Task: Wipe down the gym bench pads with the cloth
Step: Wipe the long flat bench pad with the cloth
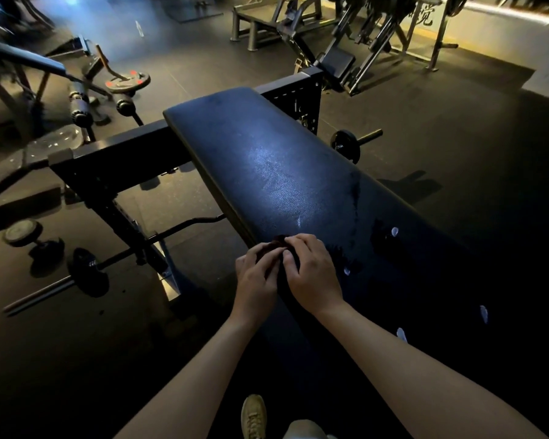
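2 hands close together at the left edge of the bench pad (267, 160). Dark cloth (274, 246) bunched between them, lying on the pad. Left hand (256, 277): fingers curled round the cloth's left side. Right hand (313, 275): fingers bent, tips pinching its right side. Barbell (86, 274) on the floor, left of the bench.

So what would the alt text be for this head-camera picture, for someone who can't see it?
The left hand and right hand hold a dark cloth at the left edge of a black bench pad in a dim gym. Barbells and a dumbbell lie on the floor beside it; machines stand behind.
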The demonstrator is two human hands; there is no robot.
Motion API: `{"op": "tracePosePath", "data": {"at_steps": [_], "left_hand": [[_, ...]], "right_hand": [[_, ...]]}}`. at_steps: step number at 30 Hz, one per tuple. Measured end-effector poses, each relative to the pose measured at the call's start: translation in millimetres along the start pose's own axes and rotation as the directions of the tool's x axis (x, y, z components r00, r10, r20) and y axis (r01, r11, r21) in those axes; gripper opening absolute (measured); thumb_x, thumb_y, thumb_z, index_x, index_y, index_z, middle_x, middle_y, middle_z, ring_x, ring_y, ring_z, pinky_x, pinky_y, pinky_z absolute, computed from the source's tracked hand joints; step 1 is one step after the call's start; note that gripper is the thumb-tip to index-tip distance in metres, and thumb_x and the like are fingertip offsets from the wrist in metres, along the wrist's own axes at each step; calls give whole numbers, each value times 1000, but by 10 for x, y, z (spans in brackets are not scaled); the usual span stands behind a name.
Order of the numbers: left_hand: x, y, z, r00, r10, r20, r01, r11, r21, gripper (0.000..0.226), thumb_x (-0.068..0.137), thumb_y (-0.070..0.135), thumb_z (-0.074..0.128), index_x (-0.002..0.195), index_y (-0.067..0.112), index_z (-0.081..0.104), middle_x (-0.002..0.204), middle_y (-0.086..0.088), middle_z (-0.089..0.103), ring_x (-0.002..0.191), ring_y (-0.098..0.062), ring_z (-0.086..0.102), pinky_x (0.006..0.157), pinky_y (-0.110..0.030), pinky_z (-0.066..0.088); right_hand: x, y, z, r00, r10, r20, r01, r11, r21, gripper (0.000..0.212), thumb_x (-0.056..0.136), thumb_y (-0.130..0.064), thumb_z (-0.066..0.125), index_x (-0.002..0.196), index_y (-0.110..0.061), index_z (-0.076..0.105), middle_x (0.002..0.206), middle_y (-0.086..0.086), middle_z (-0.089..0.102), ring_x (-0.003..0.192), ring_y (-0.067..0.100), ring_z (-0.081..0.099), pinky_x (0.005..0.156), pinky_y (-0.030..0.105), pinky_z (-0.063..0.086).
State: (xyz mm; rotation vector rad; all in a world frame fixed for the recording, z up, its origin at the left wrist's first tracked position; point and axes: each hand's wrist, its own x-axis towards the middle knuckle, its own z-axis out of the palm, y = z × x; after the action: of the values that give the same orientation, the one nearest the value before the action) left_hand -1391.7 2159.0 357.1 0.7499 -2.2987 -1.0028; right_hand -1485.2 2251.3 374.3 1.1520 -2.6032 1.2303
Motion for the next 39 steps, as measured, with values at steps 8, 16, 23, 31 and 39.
{"op": "tracePosePath", "data": {"at_steps": [8,16,23,31,39], "left_hand": [[420,-129,-147,968,-215,-132,205,975,-82,46,104,17,52,149,25,47,137,9,49,119,-13,35,102,-24,24],[147,3,87,963,-239,-124,227,969,-100,34,102,17,53,135,21,61,140,-2,52,130,-20,45,107,-22,25],[-216,177,142,970,-206,-131,189,973,-132,32,101,19,56,132,20,64,130,1,55,125,-17,52,113,-39,39],[-48,532,15,989,-94,-112,72,980,-186,39,104,18,52,142,17,55,143,0,54,134,-11,47,114,-28,36],[313,527,-26,989,-143,30,145,947,-285,31,107,25,45,132,26,63,119,10,68,107,3,61,93,-16,45]], "right_hand": [[23,-9,40,999,5,50,-1,997,-72,46,95,-41,43,129,-19,63,121,-5,61,115,15,54,101,39,39],[3,-48,-15,999,19,45,-18,1000,-20,47,92,-39,40,123,-15,66,119,0,64,112,20,57,99,40,42],[-284,19,-231,995,-37,92,33,998,43,40,93,-26,50,126,-8,64,119,5,65,111,23,58,102,33,44],[-173,-43,-433,987,106,117,-138,939,315,47,98,-23,58,144,-18,53,132,-8,59,117,0,54,100,8,38],[321,-18,-348,979,146,145,-172,967,186,49,94,-9,57,142,-21,55,129,11,53,120,25,53,100,19,35]]}}
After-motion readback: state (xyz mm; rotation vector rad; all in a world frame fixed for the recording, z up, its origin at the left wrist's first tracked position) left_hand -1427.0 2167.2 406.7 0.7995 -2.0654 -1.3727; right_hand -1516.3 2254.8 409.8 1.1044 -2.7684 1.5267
